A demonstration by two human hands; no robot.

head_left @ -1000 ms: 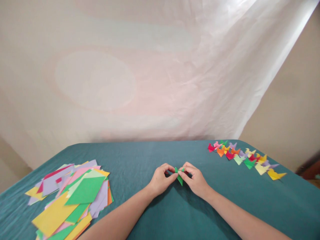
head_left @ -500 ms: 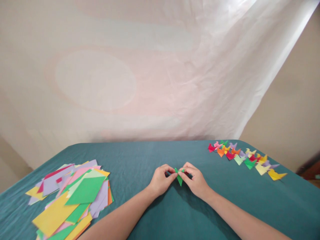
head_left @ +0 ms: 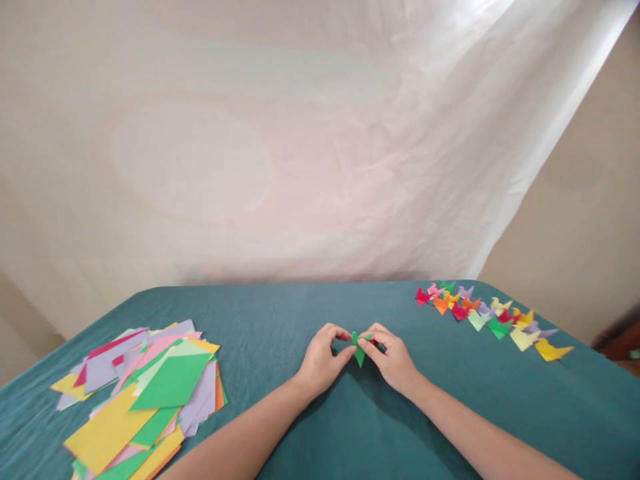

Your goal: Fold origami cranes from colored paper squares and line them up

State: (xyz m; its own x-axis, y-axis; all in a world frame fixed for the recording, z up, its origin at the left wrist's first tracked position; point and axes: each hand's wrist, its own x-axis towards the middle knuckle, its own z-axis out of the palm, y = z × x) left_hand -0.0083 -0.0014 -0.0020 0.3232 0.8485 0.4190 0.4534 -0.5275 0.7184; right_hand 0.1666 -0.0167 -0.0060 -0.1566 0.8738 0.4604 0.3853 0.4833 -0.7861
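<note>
Paper point(head_left: 360, 358), green and folded, is in the middle, pinched by the left hand point(head_left: 321, 360) and the right hand point(head_left: 394, 361). Loose sheets point(head_left: 170, 381) lie near left; little folded birds point(head_left: 499, 327) sit far right.

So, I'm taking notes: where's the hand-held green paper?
In the head view, the green paper is low, slightly right of centre, between the left hand and the right hand.

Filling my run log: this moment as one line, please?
left hand: at green paper; right hand: pinching it; sheets: piled left; birds: grouped right
</note>
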